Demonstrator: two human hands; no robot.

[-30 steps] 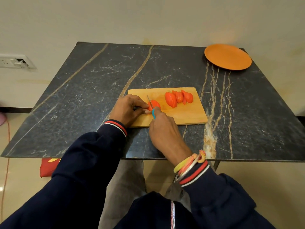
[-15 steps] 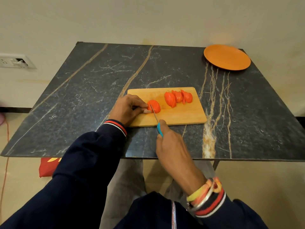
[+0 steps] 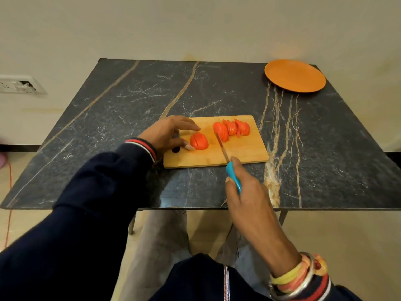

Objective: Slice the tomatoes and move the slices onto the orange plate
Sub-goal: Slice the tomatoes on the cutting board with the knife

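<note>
Looks like somebody's home, not a fitted kitchen: dark marble-top table (image 3: 121, 118) against a plain cream wall (image 3: 195, 25), socket panel (image 3: 19, 84) at 9 o'clock, wooden chopping board (image 3: 238, 153) mid-table, orange plate (image 3: 295, 76) at 1 o'clock, beige tiled floor (image 3: 347, 246).

Navy sleeves (image 3: 91, 203), red-and-white striped cuffs (image 3: 143, 146), zipped jacket front (image 3: 226, 283), yellow, pink and silver bangles (image 3: 299, 277), grey trousers (image 3: 160, 235)

**Blade between half and slices**

My right hand (image 3: 245, 192) grips the teal-handled steel knife (image 3: 233, 177), its blade over the rectangular wooden cutting board (image 3: 238, 153), between the scored red tomato half (image 3: 199, 141) and the red tomato slices (image 3: 232, 128). My left hand (image 3: 167, 133) is spread, its thumb seemingly touching the half. The round orange plate (image 3: 295, 76) sits well apart on the black marble table (image 3: 130, 101).
</note>
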